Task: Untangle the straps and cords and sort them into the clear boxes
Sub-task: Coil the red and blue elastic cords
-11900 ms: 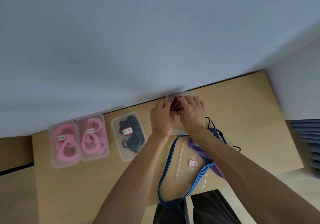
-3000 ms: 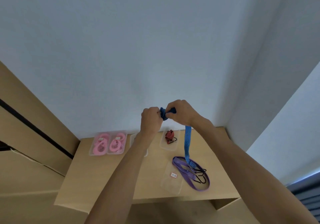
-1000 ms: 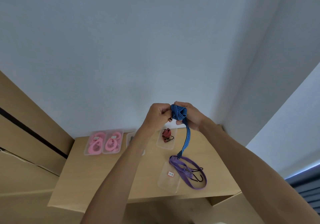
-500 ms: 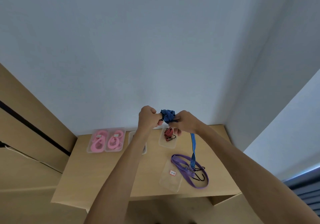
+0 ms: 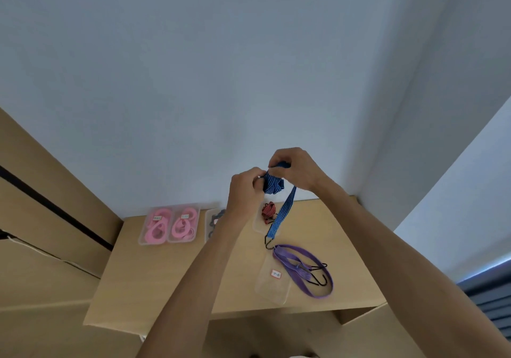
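High above the table, my left hand (image 5: pixel 244 189) and my right hand (image 5: pixel 293 168) both grip a wound bundle of blue striped strap (image 5: pixel 273 183). Its free tail hangs down to a black hook (image 5: pixel 268 243) just over the table. A purple strap (image 5: pixel 305 270) with black hooks lies on the table, partly over an empty clear box (image 5: pixel 272 280) with a small label. Behind it a clear box (image 5: pixel 258 223) holds a red striped bundle (image 5: pixel 268 210).
Along the wall stand two clear boxes of pink straps (image 5: pixel 157 226) (image 5: pixel 184 223) and one box of black cords (image 5: pixel 214 220), partly hidden by my left forearm. The wooden table (image 5: pixel 166 280) sits in a corner, with a wall on the right.
The blue strap's hanging tail has grown shorter as more of it went onto the bundle; its hook now hangs just over the table. My right hand moved over the top of the bundle.
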The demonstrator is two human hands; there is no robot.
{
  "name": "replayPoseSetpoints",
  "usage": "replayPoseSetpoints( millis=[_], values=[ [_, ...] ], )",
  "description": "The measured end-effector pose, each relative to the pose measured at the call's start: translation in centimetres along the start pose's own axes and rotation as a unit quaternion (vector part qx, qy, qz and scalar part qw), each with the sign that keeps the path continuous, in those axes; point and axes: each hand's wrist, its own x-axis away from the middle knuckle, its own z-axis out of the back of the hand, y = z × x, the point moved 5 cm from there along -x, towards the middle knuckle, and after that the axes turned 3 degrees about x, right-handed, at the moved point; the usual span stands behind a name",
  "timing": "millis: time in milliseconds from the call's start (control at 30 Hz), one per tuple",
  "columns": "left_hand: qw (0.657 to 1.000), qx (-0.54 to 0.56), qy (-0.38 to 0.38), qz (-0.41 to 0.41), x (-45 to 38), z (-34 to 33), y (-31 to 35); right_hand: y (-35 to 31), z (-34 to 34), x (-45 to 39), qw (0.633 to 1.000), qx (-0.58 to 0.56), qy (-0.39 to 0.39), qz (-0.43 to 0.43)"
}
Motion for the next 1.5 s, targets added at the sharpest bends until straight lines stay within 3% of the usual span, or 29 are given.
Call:
replayPoseSetpoints(
  millis=[200,333,567,700,833,1033,1133,1367,1500],
  values=[
    [0.993,0.119,-0.016,-0.010,-0.3,0.2,1.2,2.0,0.2,0.1,0.974,-0.207,-0.045,-0.076],
    [0.984,0.174,-0.012,0.032,-0.4,0.1,1.1,2.8,-1.4,0.9,0.960,-0.212,-0.083,-0.164],
    [0.954,0.216,-0.027,0.206,-0.4,-0.3,-0.2,1.7,-1.1,0.5,0.984,-0.146,0.087,-0.060],
    [0.968,0.121,-0.060,0.212,-0.8,0.0,0.3,1.7,-1.1,0.4,0.980,-0.136,0.139,-0.035],
    [0.974,0.054,-0.138,0.169,-1.2,0.0,1.3,2.8,-1.2,0.1,0.977,-0.184,0.094,-0.046],
    [0.932,0.238,-0.220,0.162,-0.6,-0.5,1.1,4.9,-0.8,0.0,0.948,-0.306,0.030,-0.086],
    [0.909,0.307,-0.202,0.197,-0.6,-1.5,0.4,5.2,-1.8,-0.3,0.919,-0.376,0.009,-0.120],
    [0.921,0.297,-0.152,0.202,-1.1,-1.9,-1.0,5.3,-3.6,-0.4,0.897,-0.418,-0.013,-0.147],
    [0.893,0.391,-0.090,0.204,-1.9,-2.1,0.4,4.7,-6.1,-0.3,0.950,-0.260,-0.064,-0.160]
  ],
)
